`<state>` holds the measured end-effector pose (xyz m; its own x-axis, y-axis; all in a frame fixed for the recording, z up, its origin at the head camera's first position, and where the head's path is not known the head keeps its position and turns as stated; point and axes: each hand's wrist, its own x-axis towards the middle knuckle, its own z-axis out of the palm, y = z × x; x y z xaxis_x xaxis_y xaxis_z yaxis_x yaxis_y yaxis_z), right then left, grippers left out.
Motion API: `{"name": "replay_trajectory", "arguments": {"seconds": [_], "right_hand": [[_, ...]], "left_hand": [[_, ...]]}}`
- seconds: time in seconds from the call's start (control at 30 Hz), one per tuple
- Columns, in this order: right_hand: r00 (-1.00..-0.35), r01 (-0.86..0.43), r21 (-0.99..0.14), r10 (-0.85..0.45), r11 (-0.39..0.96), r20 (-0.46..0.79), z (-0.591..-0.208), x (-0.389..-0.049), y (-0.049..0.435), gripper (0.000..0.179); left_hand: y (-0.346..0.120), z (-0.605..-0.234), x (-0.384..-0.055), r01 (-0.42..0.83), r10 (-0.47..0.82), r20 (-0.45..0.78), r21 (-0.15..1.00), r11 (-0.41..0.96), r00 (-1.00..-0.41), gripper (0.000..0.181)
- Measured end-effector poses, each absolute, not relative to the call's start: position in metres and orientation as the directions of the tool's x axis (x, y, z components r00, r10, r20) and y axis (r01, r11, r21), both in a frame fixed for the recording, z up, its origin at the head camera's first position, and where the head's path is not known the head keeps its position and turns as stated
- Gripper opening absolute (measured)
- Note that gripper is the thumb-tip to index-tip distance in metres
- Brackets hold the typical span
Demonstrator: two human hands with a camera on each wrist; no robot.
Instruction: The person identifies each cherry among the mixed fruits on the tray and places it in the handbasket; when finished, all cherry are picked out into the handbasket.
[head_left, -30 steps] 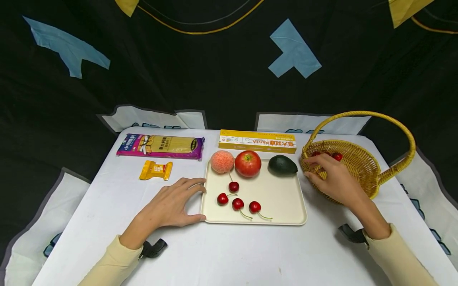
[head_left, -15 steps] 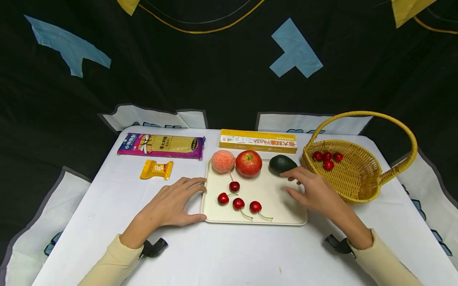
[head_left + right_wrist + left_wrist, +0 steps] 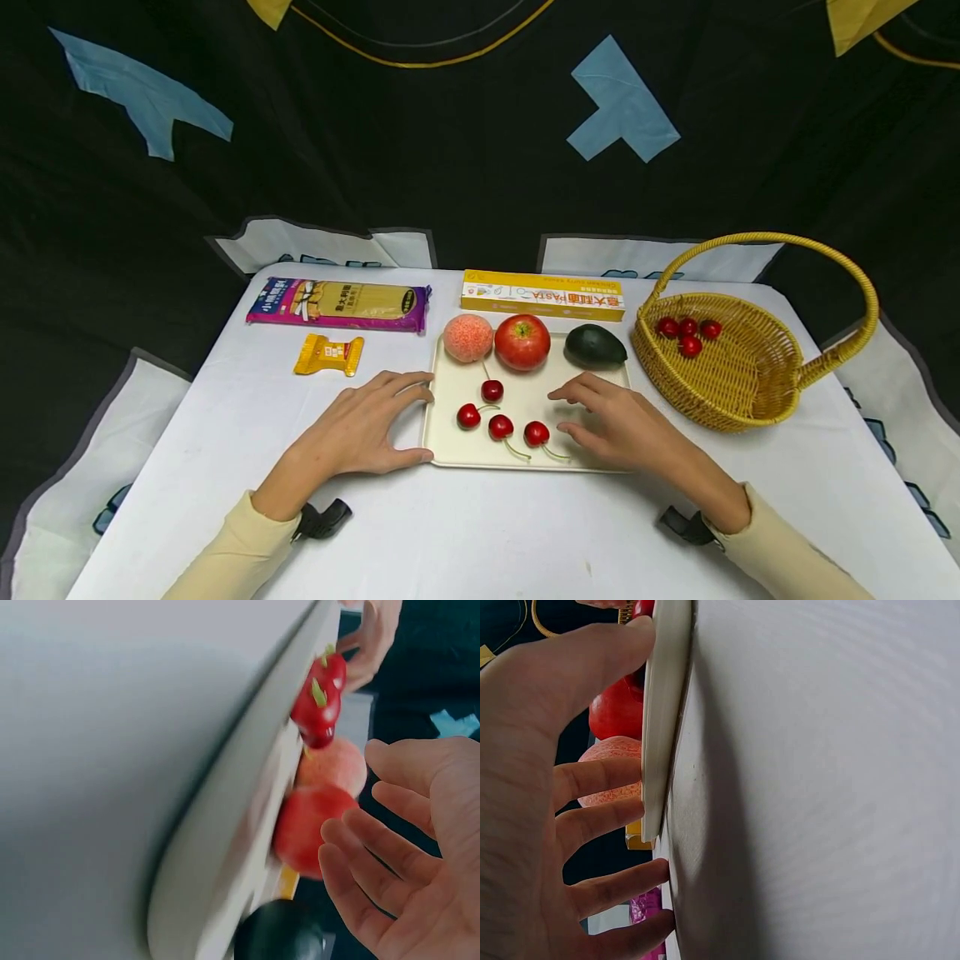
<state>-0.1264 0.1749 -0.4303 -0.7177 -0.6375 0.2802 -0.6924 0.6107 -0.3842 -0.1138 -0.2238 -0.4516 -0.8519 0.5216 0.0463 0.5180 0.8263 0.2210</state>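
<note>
A cream tray bears a peach-coloured round fruit, a red apple, an avocado and several cherries with stems. My left hand touches the tray's left edge, thumb and fingers spread along it; the left wrist view shows the fingertips at the rim. Over the tray's right part hovers my right hand, its fingers loosely bent and nothing between them. The nearest cherry lies just left of its thumb. In the right wrist view the palm holds nothing.
A wicker basket with a tall handle stands right of the tray, several cherries inside. Behind the tray lies a yellow pasta box. At left are a purple pasta packet and a small yellow wrapped snack.
My right hand has come out of the basket and moved left over the tray, uncovering the cherries in the basket. The left hand has stayed at the tray's edge.
</note>
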Motion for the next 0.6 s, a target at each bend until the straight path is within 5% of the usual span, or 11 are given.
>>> {"name": "replay_trajectory", "arguments": {"seconds": [0.6], "right_hand": [[-0.691,-0.699,-0.430,-0.694,0.572,0.201,-0.441,-0.122,0.152,0.030]], "left_hand": [[-0.225,-0.451,-0.113,0.524,0.525,0.060,0.222,0.822,-0.849,0.073]]}}
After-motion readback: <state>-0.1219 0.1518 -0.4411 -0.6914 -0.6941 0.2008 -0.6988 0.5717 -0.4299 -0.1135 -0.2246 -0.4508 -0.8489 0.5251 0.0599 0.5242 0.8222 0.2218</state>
